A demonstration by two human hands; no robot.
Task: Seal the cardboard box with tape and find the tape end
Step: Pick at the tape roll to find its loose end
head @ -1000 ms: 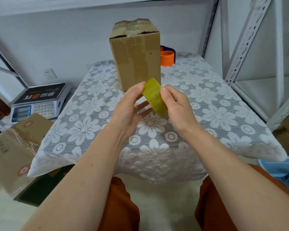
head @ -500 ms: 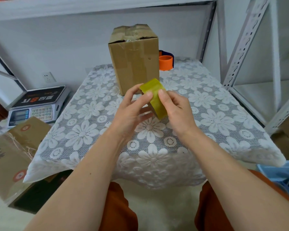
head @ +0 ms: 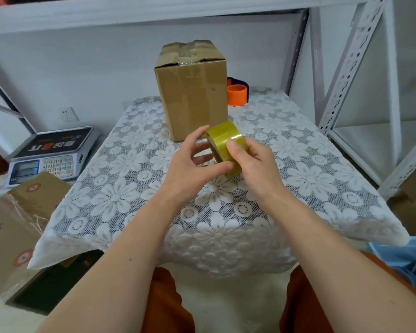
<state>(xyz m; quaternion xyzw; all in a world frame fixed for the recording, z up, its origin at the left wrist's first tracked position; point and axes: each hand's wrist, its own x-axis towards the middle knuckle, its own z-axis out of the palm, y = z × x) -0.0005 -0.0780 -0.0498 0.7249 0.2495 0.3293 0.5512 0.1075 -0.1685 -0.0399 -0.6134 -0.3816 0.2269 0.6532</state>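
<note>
Packing room: scale (head: 51,157), cartons (head: 17,219), shelving (head: 341,68)

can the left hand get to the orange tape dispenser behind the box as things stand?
Probably not directly: the left hand is on the yellow tape roll, and the cardboard box stands between it and the orange tape dispenser.

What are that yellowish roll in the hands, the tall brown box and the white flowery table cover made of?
The yellowish roll of tape looks like glossy translucent plastic film, with a brown, likely cardboard, core. The tall brown box appears to be matte corrugated cardboard, judging by its creased flaps, with shiny clear tape on top. The white flowery table cover looks like openwork lace; whether cotton or synthetic is unclear.
</note>
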